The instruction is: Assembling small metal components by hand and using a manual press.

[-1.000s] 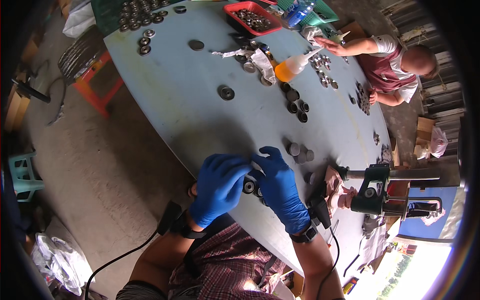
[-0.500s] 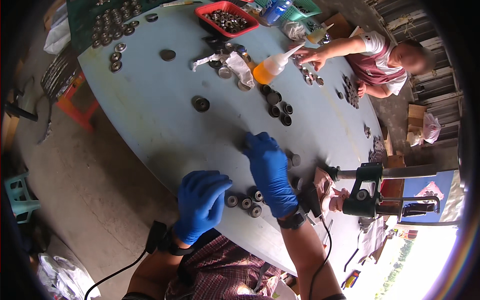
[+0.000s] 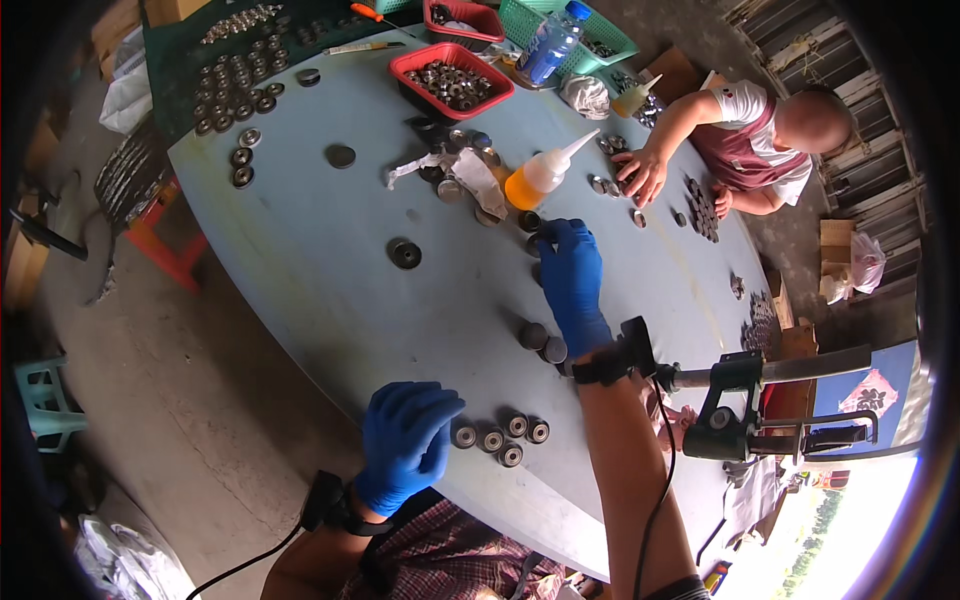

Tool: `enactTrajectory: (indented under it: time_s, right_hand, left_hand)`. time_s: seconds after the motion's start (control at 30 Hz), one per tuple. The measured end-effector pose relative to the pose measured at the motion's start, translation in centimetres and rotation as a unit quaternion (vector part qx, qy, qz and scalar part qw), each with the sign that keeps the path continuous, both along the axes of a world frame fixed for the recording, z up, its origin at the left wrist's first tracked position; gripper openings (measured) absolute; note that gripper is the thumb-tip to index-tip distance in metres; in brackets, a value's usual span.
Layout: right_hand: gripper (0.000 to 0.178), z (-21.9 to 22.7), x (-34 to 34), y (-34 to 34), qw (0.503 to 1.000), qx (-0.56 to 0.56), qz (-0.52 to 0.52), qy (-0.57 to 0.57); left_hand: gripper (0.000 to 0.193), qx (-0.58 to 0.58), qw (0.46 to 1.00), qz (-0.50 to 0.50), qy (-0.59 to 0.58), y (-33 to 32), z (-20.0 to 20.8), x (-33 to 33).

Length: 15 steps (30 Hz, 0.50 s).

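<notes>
Table (image 3: 330,260), grey-blue, curves across the middle; from the right hand, a co-worker (image 3: 745,145) is at 2 o'clock, one hand over small metal parts; a green press (image 3: 725,415) stands at 4, past the forearm; a green basket (image 3: 610,58) is at 12 and a red tray (image 3: 480,110) full of metal parts at 11; the right hand (image 3: 574,280), blue-gloved, has its fingers bent down by dark caps (image 3: 531,221), though whether it grips one I cannot tell; the left hand (image 3: 408,445), also gloved, is at 7, loosely open; a blue bottle (image 3: 548,48) at 12 bears a label with lettering; a dripper (image 3: 535,182) of orange liquid stands at 11, near the fingertips, a rag (image 3: 475,180) beside it; five bearings (image 3: 490,440) lie at 7, near the left hand; a lone disc (image 3: 405,253) lies at 9.
</notes>
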State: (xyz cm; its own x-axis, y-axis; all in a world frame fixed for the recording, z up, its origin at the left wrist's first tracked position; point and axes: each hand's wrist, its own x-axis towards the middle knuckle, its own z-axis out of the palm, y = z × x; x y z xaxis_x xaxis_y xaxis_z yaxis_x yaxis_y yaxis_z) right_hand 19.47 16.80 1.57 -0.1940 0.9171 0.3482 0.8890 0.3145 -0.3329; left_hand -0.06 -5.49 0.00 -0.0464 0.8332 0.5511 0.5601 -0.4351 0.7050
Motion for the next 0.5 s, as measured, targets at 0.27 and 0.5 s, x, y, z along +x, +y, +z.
enactTrajectory:
  time_s: [0.27,0.5]
  right_hand:
    - [0.017,0.1,1.5,-4.2,0.976,-0.083,0.009,0.203]
    - [0.053,-2.8,3.9,0.7,0.991,-0.127,-0.012,0.031]
  left_hand:
    - [0.024,0.000,1.000,0.001,-0.003,-0.1,0.1,-0.3]
    - [0.023,0.003,1.000,0.007,0.006,0.1,0.2,-0.1]
